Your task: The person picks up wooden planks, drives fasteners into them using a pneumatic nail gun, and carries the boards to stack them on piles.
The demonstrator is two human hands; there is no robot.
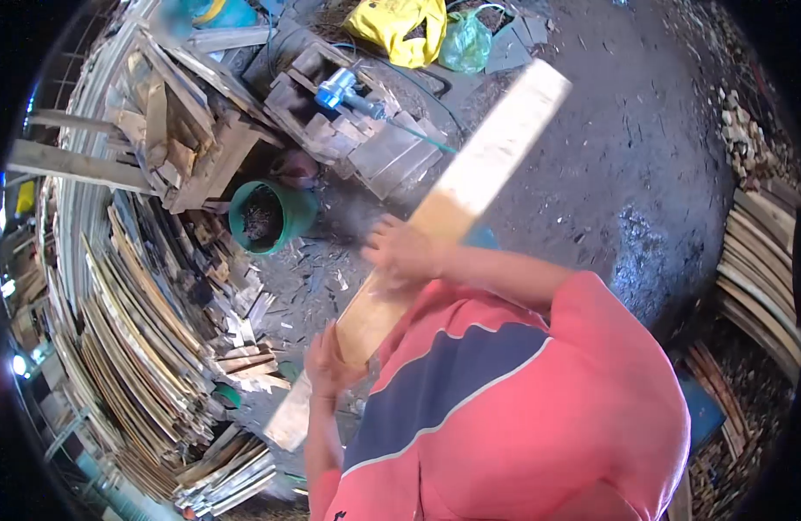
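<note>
Long plank (505, 148) slants from near left to far right, across front of person's body. Left hand (333, 365) clamped on its near part. Right hand (409, 252) looks clamped across its middle, fingers over left edge. Step now seems to be holding plank; moving it calls for tight grip with both hands. Green bucket (300, 217), left of plank, has dark bits inside. Yellow bag (379, 30), far off, shows dark stuff. Green bag (466, 43) just beside; cannot tell what's inside.
</note>
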